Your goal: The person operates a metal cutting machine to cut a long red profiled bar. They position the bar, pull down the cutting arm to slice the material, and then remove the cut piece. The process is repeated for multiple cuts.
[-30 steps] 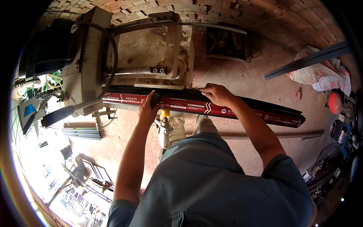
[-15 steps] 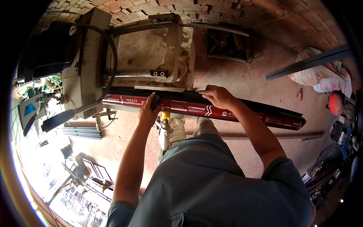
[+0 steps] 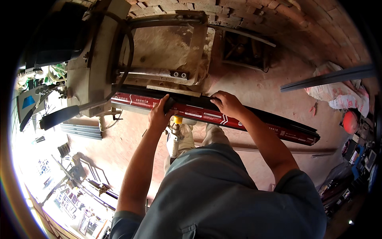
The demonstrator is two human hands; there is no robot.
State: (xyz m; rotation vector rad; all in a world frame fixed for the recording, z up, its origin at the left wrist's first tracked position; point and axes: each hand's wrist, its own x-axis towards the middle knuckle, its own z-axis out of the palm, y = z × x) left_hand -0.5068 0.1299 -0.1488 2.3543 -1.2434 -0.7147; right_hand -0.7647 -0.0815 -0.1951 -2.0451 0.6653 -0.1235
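A long black profile with red printed film along its near side lies crosswise in front of me. Its left part reaches to the grey machine housing; its right end sticks out over the floor. My left hand is closed on the near side of the profile, thumb and fingers at a dark spot I cannot make out clearly. Farther right, my right hand grips the profile's top edge, fingers bent over the black part. Behind the profile sits the machine's worn metal bed, framed by bars.
A lever with a black grip juts from the machine at left. Below the profile stands a valve-like fitting with a yellow collar. Grey bars lie on the floor at left. Another dark profile and a white sack are at right.
The view has tilted slightly, so the machine appears farther right and the profile slopes more. Both hands keep their hold on the profile.
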